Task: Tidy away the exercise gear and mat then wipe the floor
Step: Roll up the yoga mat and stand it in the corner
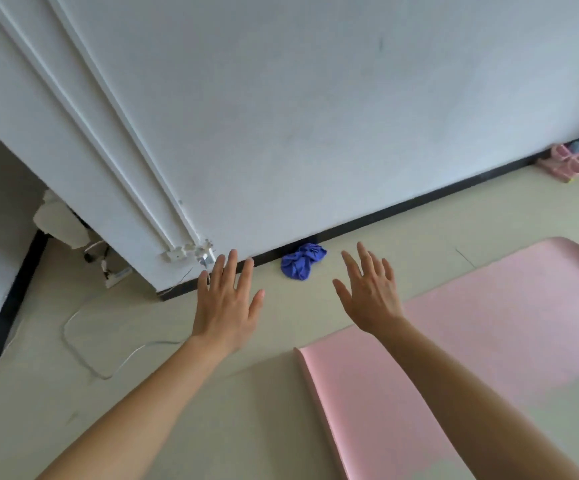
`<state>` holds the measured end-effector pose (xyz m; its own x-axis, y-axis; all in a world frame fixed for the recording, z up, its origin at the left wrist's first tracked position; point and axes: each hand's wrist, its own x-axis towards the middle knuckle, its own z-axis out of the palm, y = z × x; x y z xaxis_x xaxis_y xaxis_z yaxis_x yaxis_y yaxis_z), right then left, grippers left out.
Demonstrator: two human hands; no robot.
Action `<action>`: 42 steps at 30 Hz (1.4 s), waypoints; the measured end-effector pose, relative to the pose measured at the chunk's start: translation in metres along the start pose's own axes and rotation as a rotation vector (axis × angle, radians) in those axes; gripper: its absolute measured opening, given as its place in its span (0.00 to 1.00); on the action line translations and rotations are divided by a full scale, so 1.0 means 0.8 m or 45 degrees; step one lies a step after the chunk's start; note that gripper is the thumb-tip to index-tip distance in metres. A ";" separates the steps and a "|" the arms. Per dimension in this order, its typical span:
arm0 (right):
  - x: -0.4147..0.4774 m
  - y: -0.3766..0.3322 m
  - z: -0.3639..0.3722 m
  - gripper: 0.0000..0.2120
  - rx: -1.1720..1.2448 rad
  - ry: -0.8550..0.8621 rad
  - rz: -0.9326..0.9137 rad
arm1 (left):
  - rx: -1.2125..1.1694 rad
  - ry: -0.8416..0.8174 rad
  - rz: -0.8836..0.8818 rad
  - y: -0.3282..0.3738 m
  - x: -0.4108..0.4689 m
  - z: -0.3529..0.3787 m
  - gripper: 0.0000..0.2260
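Both arms reach forward, palms down, holding nothing. Left grip is wide, fingers straight and spread, over bare floor just short of the black baseboard. Right grip is also wide, fingers splayed, above the floor by the pink exercise mat's left edge; the right forearm crosses over the mat. Can't tell if either grip touches the floor.

The mat lies unrolled and flat on the floor at right, its near-left corner below and between the two wrists, its far rounded corner near the wall.

A crumpled blue cloth sits on the floor against the baseboard, beyond the fingertips and between the two grips, touching neither.

Pink slippers lie by the wall at far right, well apart from the mat. A white cable loops over the floor at left, running up toward a white plug block beside the ridged white panel.
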<state>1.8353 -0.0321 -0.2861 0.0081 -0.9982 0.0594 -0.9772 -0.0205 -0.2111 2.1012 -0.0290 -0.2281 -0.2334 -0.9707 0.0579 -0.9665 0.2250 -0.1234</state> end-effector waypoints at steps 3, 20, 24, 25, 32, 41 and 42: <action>-0.004 0.024 0.013 0.30 0.007 0.011 0.198 | -0.022 -0.051 0.217 0.017 0.058 0.025 0.29; -0.133 0.033 0.358 0.30 0.092 -0.271 1.466 | -0.016 -0.549 1.466 0.164 0.188 0.424 0.30; -0.151 0.000 0.542 0.30 0.169 -0.334 1.445 | -0.052 -0.698 1.512 0.148 0.144 0.601 0.29; -0.157 -0.008 0.591 0.29 0.199 -0.356 1.441 | -0.038 -0.726 1.531 0.142 0.130 0.651 0.28; -0.199 -0.048 0.903 0.29 0.382 -0.363 1.399 | 0.235 -0.863 1.567 0.108 0.034 0.947 0.28; -0.212 0.014 1.098 0.32 0.123 -0.140 1.455 | 0.056 -0.385 1.868 0.149 0.052 1.144 0.30; -0.210 0.031 1.106 0.30 0.096 -0.070 1.457 | -0.005 -0.322 1.883 0.160 0.058 1.155 0.29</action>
<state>1.9972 0.0855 -1.1646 -0.8656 -0.4354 -0.2471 -0.4031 0.8989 -0.1719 2.0653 -0.1236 -1.1567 -0.9494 0.1387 -0.2818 0.1188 0.9891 0.0866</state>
